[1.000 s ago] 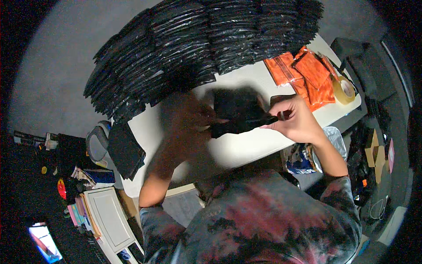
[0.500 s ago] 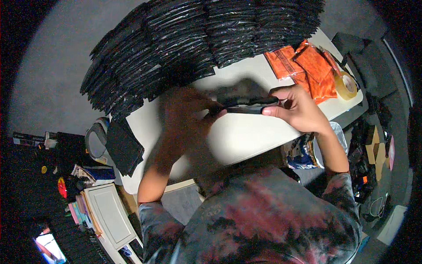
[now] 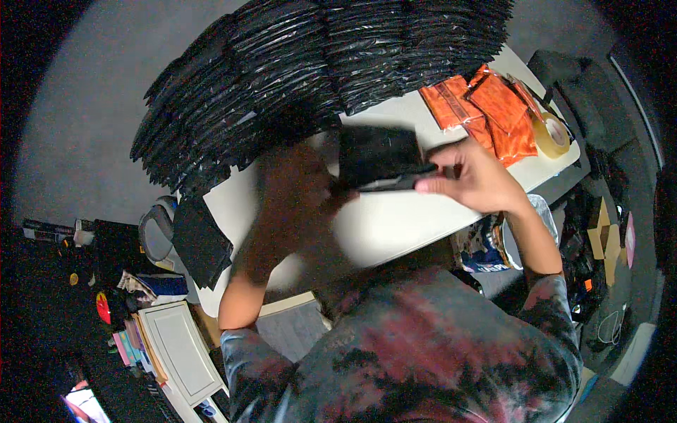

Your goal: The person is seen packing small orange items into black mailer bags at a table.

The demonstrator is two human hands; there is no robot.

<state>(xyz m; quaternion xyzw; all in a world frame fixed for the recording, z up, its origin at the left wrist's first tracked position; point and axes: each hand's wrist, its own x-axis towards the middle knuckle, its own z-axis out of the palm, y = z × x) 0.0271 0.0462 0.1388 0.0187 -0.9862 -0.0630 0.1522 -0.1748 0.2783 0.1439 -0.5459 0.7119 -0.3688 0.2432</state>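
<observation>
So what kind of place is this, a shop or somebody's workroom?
Most likely a small packing workroom. A white table carries rows of stacked black plastic bags, orange packets and a roll of tape, and both hands, left and right, hold a black bag.

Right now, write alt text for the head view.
Both hands, left hand motion-blurred and right hand, hold a black folded item over a white table, behind it rows of black plastic-wrapped packs and orange packs.
</observation>
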